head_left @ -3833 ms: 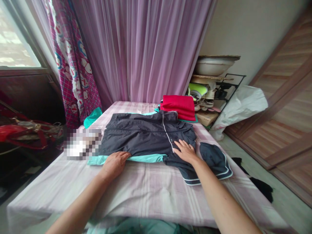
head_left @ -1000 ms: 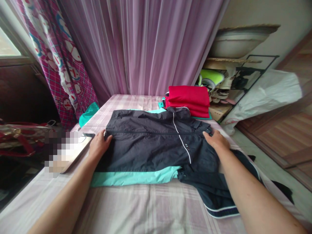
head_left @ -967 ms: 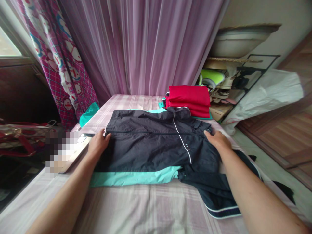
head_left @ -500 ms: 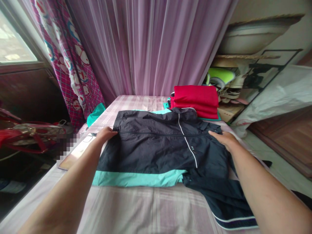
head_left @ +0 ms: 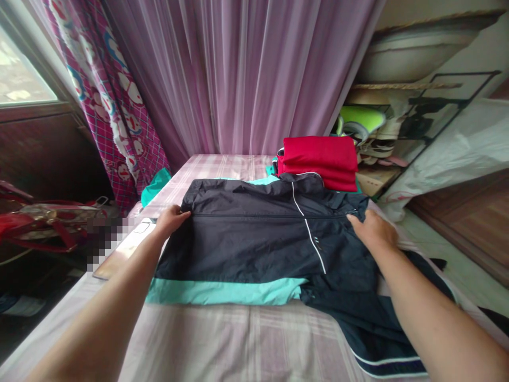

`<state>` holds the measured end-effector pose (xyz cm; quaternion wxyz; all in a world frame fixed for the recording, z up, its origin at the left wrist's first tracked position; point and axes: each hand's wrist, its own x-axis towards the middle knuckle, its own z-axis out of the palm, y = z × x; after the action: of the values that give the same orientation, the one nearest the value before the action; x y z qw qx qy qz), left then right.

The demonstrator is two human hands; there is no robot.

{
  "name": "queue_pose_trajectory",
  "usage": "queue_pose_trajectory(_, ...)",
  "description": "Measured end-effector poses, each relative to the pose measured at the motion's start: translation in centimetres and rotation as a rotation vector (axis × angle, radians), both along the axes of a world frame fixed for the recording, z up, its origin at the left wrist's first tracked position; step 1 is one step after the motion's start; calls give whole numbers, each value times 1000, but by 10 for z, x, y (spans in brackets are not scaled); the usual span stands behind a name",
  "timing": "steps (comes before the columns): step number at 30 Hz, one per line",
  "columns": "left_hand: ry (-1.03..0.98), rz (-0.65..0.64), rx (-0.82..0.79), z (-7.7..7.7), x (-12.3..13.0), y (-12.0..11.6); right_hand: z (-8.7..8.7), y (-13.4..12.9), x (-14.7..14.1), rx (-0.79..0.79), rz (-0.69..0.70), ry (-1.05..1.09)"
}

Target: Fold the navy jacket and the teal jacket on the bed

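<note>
A dark zip-up jacket (head_left: 246,244) with teal side panels and white piping lies spread sideways across the bed-like surface. My left hand (head_left: 173,220) pinches its hem at the left end of the zip. At the collar end, my right hand (head_left: 371,225) grips the fabric by the other end of the zip. The zip line runs straight and taut between both hands. One sleeve stretches toward the lower right, partly behind my right forearm.
Folded red cloth (head_left: 320,162) is stacked just beyond the jacket. A phone (head_left: 123,249) lies left of my left forearm. Purple curtains (head_left: 246,74) hang behind the checked sheet (head_left: 222,339). A shelf with shoes (head_left: 377,148) stands at the right.
My right hand has moved slightly right and my left hand slightly left, both still holding the jacket. The zip line is straighter and the cloth between them more stretched.
</note>
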<state>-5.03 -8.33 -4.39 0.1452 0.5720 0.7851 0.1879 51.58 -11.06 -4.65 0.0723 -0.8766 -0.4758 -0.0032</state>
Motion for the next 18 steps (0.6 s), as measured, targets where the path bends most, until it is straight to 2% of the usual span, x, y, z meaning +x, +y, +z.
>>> queue_pose_trajectory(4,192,67,48,3,13,1,0,-9,-11,-43,-39,28)
queue_pose_trajectory(8,199,85,141,11,18,9,0,-9,-10,100,-25,-11)
queue_pose_trajectory(10,209,76,85,13,17,13,-2,-8,-7,140,-21,-23)
queue_pose_trajectory(13,247,43,-103,13,9,16,-4,-3,-4,29,-30,1)
queue_pose_trajectory(15,255,29,-148,13,5,14,-1,0,-5,-16,-27,-20)
queue_pose_trajectory(18,299,-8,37,14,10,8,12,8,-16,99,68,-147)
